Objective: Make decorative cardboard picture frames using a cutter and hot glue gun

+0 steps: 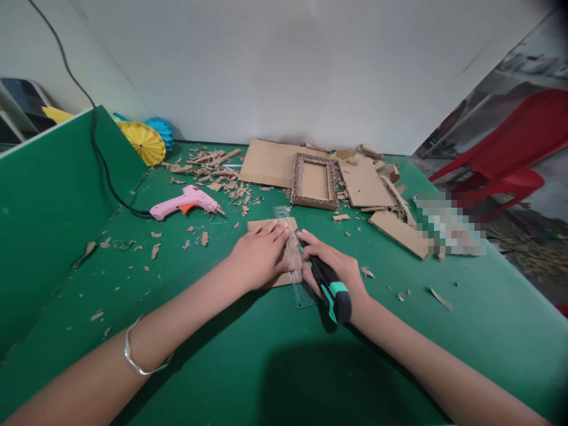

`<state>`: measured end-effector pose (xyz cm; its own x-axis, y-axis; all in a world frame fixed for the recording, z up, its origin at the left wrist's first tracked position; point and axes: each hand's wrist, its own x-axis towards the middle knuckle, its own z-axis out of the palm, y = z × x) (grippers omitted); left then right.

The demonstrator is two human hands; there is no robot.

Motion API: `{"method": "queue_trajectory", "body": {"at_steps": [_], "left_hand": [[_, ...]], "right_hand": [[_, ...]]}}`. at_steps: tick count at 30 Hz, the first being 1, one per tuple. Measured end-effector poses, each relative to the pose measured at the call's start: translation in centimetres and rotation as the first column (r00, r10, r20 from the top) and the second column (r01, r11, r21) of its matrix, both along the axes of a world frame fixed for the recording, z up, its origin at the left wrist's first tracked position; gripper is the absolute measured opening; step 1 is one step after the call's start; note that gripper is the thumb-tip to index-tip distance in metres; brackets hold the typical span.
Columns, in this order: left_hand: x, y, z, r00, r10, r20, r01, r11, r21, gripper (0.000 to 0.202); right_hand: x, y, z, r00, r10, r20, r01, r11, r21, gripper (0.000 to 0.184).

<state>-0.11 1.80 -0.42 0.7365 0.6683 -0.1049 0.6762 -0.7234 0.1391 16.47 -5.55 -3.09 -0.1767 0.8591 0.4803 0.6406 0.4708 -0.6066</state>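
My left hand (261, 255) lies flat with fingers stretched out, pressing a clear plastic ruler (302, 290) onto a small brown cardboard piece (266, 225) on the green table (266, 355). My right hand (332, 267) is closed round a black and teal utility knife (331, 287). The knife's tip meets the ruler's right edge, just beside my left fingertips. A silver bangle (137, 361) sits on my left wrist.
A pink glue gun (185, 202) with a black cord lies to the left. A decorated cardboard frame (315, 181), cardboard sheets (270, 163) and scattered scraps lie behind. Yellow and blue paper fans (146, 142) sit at the back left. A green side wall (48, 201) rises left; a red chair (510, 160) stands right.
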Motion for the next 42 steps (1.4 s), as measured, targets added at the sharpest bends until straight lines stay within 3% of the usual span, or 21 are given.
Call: {"method": "queue_trajectory", "body": {"at_steps": [9,22,28,37,42], "left_hand": [[0.1,0.1,-0.2,1.000,-0.004,-0.024,0.005,1.000,0.021,0.069],[0.1,0.1,-0.4,0.998,-0.018,-0.056,0.021,0.999,0.050,0.070],[0.2,0.0,-0.3,0.997,-0.015,-0.072,0.020,0.997,0.069,0.071],[0.3,0.1,-0.1,0.997,-0.008,-0.083,0.011,0.999,0.041,0.073],[0.2,0.0,-0.1,0.996,-0.018,-0.083,0.021,0.999,0.034,0.073]], "right_hand": [[-0.4,-2.5,0.7,0.999,-0.014,0.052,0.016,0.999,-0.032,0.015],[-0.9,-4.9,0.4,0.978,-0.106,0.177,0.101,0.994,0.037,0.013],[-0.4,-6.8,0.4,0.981,-0.045,0.191,0.046,0.999,0.002,0.011],[0.0,-9.9,2.0,0.972,0.084,0.218,-0.062,0.992,-0.106,0.015],[0.4,-9.4,2.8,0.991,-0.073,0.112,0.072,0.997,0.008,0.016]]}}
